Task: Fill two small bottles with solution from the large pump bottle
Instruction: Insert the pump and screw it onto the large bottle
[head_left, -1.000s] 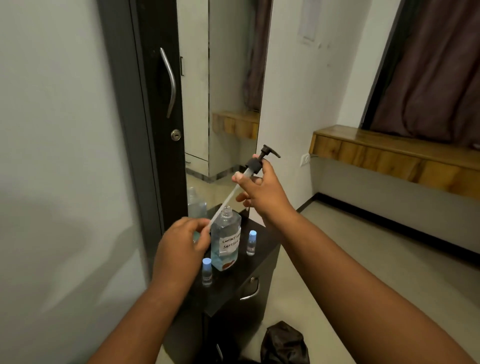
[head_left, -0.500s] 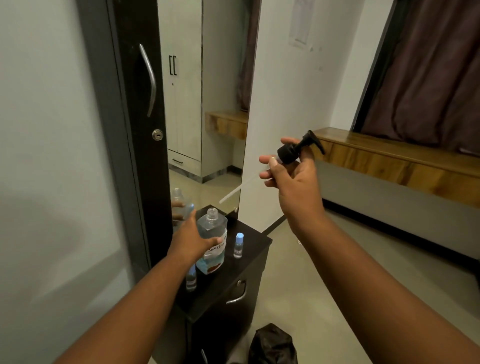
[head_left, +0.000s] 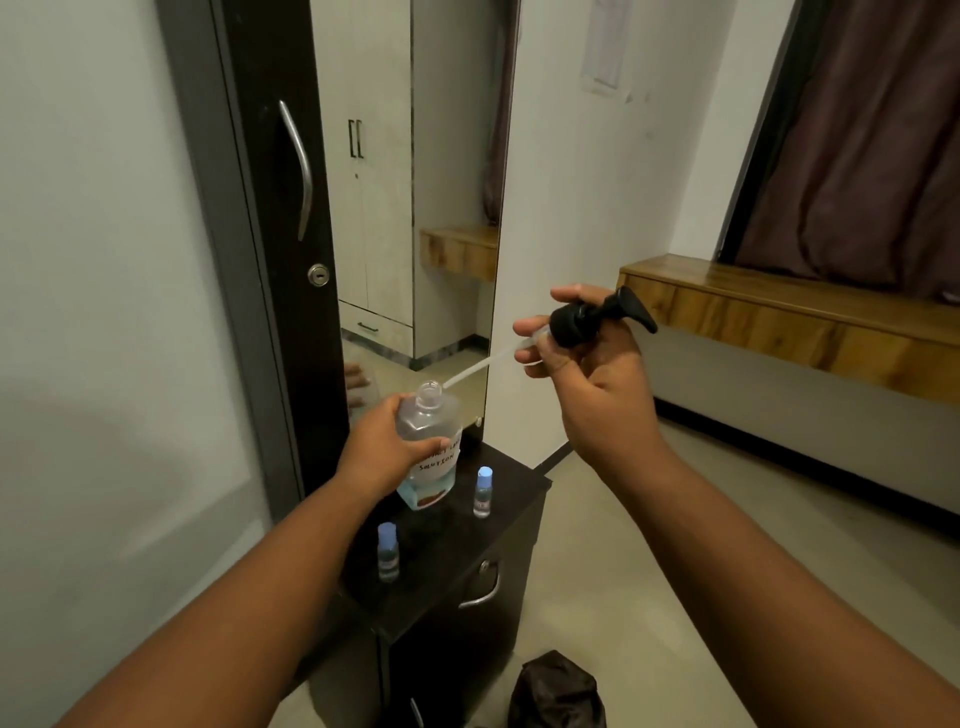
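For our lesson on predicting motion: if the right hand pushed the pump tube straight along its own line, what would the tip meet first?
Probably the open neck of the big bottle held by the left hand. The right hand aims the tube there, though depth is unclear.

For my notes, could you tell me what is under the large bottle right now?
The large bottle, held by the left hand, is over the black cabinet. Whether its base touches the top is unclear. Nothing else shows beneath it.

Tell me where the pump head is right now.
In the head view the pump head is off the large bottle, held up right of centre by the right hand, its tube tip near the bottle's open neck.
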